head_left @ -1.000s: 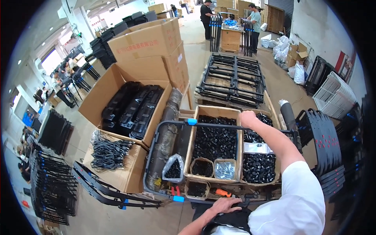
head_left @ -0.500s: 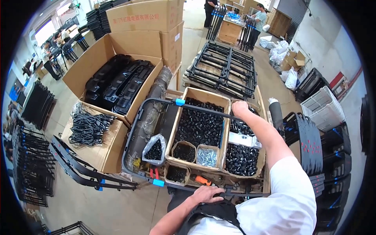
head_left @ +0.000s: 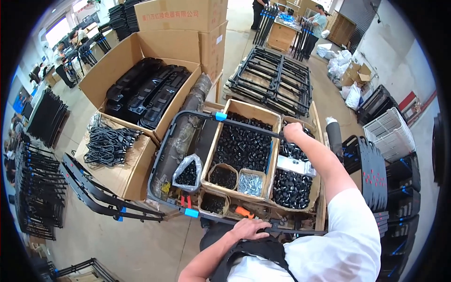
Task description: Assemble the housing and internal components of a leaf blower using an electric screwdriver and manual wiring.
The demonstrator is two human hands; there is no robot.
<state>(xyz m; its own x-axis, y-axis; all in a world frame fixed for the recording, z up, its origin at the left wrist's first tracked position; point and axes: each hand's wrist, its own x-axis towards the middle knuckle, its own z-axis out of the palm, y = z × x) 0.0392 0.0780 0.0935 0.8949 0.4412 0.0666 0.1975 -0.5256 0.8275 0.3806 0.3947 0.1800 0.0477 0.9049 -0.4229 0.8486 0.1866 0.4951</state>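
Observation:
A black U-shaped tube frame [head_left: 253,127] with blue tape patches lies across the workbench over the parts boxes. My right hand [head_left: 293,132] is closed round the end of its far bar, at a dark end piece. My left hand [head_left: 250,229] grips the near bar close to my body, fingers over the top, beside a small black fitting. Below the far bar sits a box of black plastic caps [head_left: 242,150]. Screws [head_left: 250,184] fill a small carton near its front. An orange-handled tool [head_left: 244,212] lies just beyond my left hand.
Black panels fill a large carton [head_left: 169,124] at the left, with bundled cables [head_left: 110,146] on a box before it. Curved black bars [head_left: 89,192] jut out lower left. Stacked frames [head_left: 272,80] stand behind the bench; a white wire basket [head_left: 386,134] is at right.
The whole view has shifted slightly. Both hands keep their hold on the frame, with little visible movement.

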